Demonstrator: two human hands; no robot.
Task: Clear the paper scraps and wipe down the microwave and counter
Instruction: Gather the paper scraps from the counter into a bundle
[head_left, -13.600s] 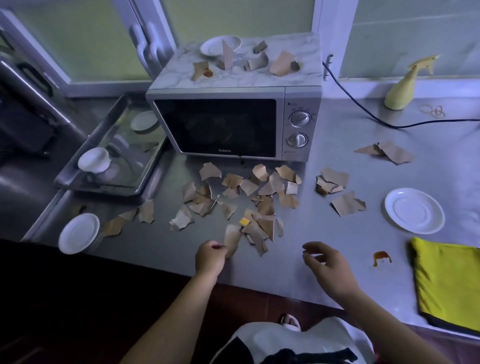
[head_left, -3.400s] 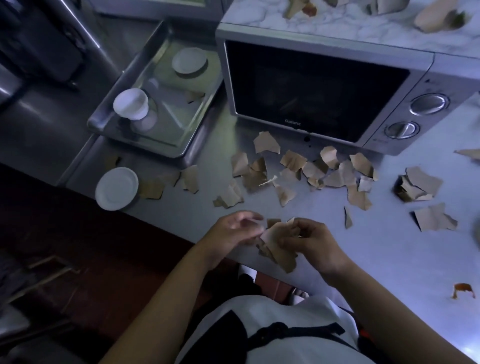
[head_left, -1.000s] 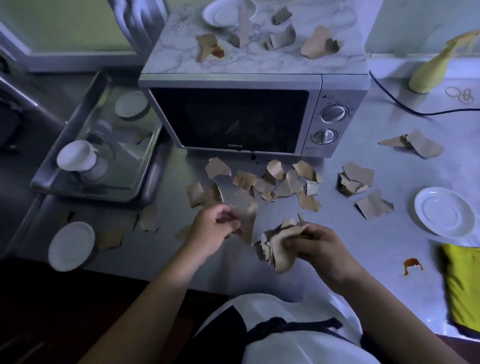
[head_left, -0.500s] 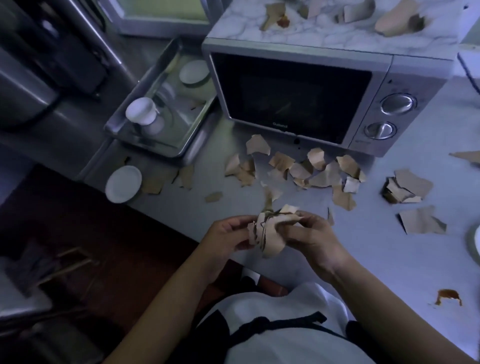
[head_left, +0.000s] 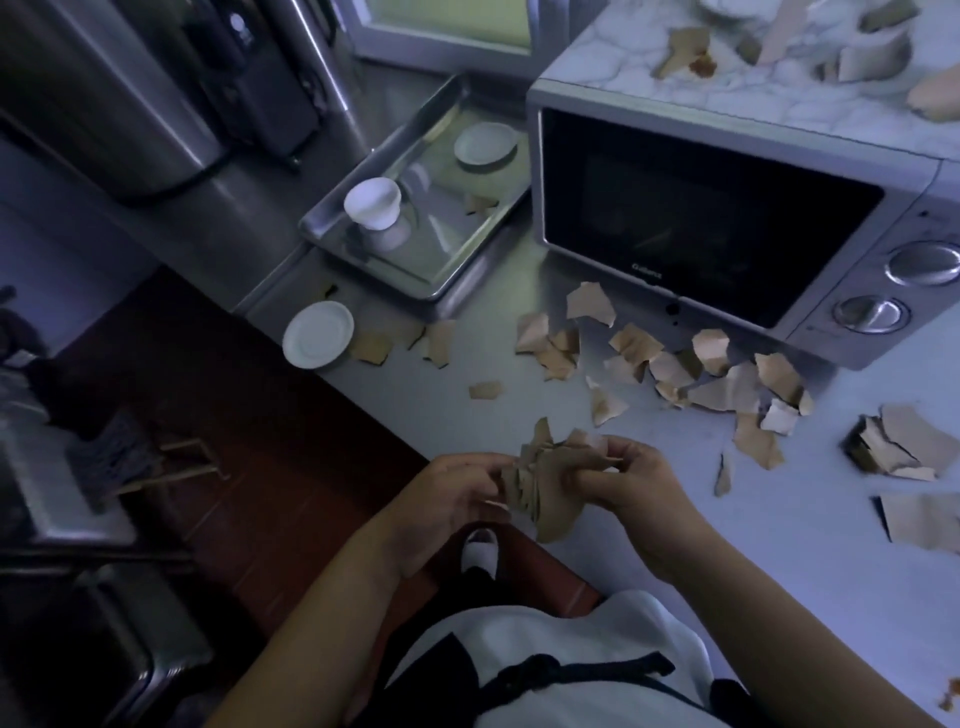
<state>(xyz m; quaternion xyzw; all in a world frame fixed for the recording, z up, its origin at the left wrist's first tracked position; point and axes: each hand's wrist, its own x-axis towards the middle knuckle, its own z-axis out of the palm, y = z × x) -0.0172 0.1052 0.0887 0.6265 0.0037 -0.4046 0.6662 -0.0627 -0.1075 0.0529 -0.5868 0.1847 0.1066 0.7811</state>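
Note:
Both hands meet over the counter's front edge around a bundle of brown paper scraps (head_left: 545, 488). My left hand (head_left: 447, 499) grips its left side and my right hand (head_left: 628, 483) pinches its right side. Many loose brown scraps (head_left: 675, 369) lie on the steel counter (head_left: 810, 519) in front of the silver microwave (head_left: 727, 218). More scraps (head_left: 685, 49) sit on the microwave's marble-patterned top. Further scrap piles (head_left: 893, 447) lie at the right.
A metal tray (head_left: 363, 244) left of the microwave holds a white cup (head_left: 372, 201) and a small white dish (head_left: 485, 145). A white saucer (head_left: 318, 335) sits near the counter's left front corner. Steel appliances stand at the far left. A brown stain (head_left: 949, 693) marks the counter's right edge.
The view has swung left. My left hand has come in tighter against the bundle that my right hand holds; the hands stay at the counter's front edge.

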